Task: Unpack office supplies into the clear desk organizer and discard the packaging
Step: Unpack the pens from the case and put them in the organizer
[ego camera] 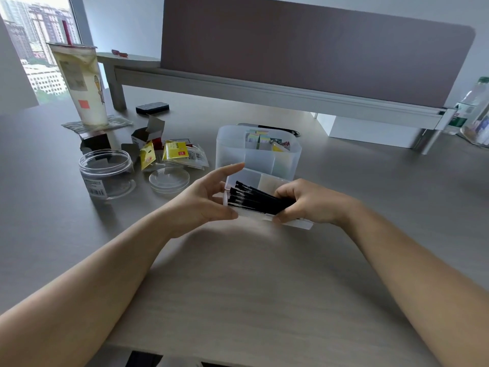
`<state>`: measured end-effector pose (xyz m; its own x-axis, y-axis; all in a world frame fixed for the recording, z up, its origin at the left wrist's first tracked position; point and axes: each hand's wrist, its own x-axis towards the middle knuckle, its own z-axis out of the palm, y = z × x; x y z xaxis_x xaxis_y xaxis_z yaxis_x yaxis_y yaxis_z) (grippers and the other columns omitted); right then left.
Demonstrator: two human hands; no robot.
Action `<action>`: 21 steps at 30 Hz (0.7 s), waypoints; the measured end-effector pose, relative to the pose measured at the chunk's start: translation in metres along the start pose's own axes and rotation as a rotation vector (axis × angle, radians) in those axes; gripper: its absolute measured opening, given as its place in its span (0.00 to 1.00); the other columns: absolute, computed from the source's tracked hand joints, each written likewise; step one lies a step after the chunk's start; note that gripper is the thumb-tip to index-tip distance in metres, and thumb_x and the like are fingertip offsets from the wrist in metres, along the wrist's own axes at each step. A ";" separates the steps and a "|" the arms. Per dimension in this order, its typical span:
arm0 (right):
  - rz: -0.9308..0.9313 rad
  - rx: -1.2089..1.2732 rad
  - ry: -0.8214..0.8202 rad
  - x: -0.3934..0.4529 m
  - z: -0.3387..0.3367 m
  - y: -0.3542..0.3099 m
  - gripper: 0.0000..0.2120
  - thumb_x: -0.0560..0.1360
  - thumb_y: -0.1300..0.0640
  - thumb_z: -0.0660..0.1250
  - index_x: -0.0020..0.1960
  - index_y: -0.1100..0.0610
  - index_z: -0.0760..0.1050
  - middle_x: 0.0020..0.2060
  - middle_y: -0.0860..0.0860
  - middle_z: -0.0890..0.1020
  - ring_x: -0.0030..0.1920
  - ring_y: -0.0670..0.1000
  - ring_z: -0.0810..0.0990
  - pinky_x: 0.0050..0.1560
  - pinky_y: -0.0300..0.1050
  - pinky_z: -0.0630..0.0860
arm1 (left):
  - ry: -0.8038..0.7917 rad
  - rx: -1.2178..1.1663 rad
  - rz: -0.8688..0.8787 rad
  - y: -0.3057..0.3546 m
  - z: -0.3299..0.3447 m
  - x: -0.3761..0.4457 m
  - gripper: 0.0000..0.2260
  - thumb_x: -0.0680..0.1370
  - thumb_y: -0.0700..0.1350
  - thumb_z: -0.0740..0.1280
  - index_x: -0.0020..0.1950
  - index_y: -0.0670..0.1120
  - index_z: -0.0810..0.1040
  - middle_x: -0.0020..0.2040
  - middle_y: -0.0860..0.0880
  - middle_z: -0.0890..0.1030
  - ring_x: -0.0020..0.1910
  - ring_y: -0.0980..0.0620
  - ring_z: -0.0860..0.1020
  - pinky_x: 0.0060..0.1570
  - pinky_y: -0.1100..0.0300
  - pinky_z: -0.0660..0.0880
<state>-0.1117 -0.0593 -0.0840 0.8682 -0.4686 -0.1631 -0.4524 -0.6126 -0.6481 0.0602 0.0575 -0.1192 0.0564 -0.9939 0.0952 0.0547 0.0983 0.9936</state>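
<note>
Right hand [308, 201] grips black bundle [254, 198] (over organizer tray [267, 181]); left hand [205, 197] wide, fingers extended.

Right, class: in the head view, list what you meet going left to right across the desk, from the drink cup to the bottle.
drink cup → clear jar → round clear lid → left hand → bundle of black sticks → right hand → plastic bottle

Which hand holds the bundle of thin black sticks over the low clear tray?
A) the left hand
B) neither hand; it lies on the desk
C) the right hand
C: the right hand curls round one end of the black sticks, while the left hand stays open beside them.
</note>
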 end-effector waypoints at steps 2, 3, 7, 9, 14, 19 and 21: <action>-0.001 0.010 -0.017 0.000 0.000 0.001 0.11 0.69 0.64 0.68 0.32 0.54 0.70 0.28 0.47 0.68 0.29 0.44 0.66 0.32 0.37 0.62 | -0.003 0.006 0.002 0.000 0.001 0.000 0.35 0.65 0.27 0.67 0.61 0.61 0.69 0.61 0.40 0.72 0.47 0.45 0.75 0.42 0.63 0.79; -0.006 0.022 -0.023 0.000 -0.001 0.001 0.11 0.69 0.64 0.67 0.32 0.54 0.69 0.29 0.48 0.68 0.31 0.45 0.66 0.33 0.38 0.62 | 0.006 0.010 0.004 0.001 0.002 0.000 0.35 0.65 0.27 0.67 0.61 0.60 0.69 0.63 0.40 0.71 0.44 0.48 0.76 0.40 0.64 0.79; -0.038 0.056 -0.022 -0.001 0.001 0.000 0.13 0.70 0.65 0.66 0.32 0.53 0.68 0.29 0.46 0.68 0.29 0.40 0.67 0.31 0.33 0.62 | 0.038 0.006 0.002 0.003 0.002 -0.001 0.34 0.68 0.24 0.64 0.61 0.58 0.69 0.60 0.42 0.72 0.34 0.57 0.77 0.36 0.67 0.78; -0.070 0.113 -0.009 -0.001 0.002 -0.001 0.12 0.71 0.66 0.65 0.34 0.53 0.68 0.29 0.46 0.69 0.26 0.37 0.68 0.29 0.28 0.63 | 0.053 -0.032 -0.004 0.003 0.001 -0.002 0.32 0.68 0.23 0.63 0.57 0.59 0.71 0.54 0.44 0.75 0.41 0.52 0.78 0.40 0.63 0.80; -0.112 0.160 0.017 -0.002 0.005 -0.009 0.06 0.73 0.65 0.63 0.44 0.55 0.72 0.32 0.45 0.71 0.31 0.40 0.70 0.33 0.29 0.67 | 0.133 -0.148 -0.022 0.004 -0.005 -0.005 0.25 0.68 0.25 0.63 0.57 0.50 0.73 0.49 0.45 0.76 0.39 0.53 0.82 0.43 0.62 0.80; -0.083 0.136 0.026 0.000 0.013 -0.016 0.08 0.73 0.63 0.64 0.39 0.52 0.70 0.33 0.49 0.71 0.34 0.47 0.69 0.38 0.43 0.64 | 0.179 -0.203 -0.002 0.006 0.001 -0.009 0.22 0.67 0.31 0.66 0.57 0.48 0.73 0.48 0.47 0.75 0.35 0.56 0.80 0.44 0.60 0.80; -0.089 0.165 0.035 0.000 0.015 -0.017 0.09 0.73 0.63 0.64 0.38 0.51 0.70 0.32 0.47 0.71 0.33 0.46 0.69 0.37 0.42 0.64 | 0.192 -0.196 0.003 0.009 0.004 -0.010 0.17 0.70 0.33 0.64 0.54 0.50 0.74 0.45 0.47 0.74 0.35 0.57 0.79 0.42 0.61 0.80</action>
<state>-0.1015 -0.0392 -0.0845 0.8946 -0.4404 -0.0756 -0.3318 -0.5413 -0.7726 0.0566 0.0679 -0.1113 0.2439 -0.9675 0.0664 0.2453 0.1278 0.9610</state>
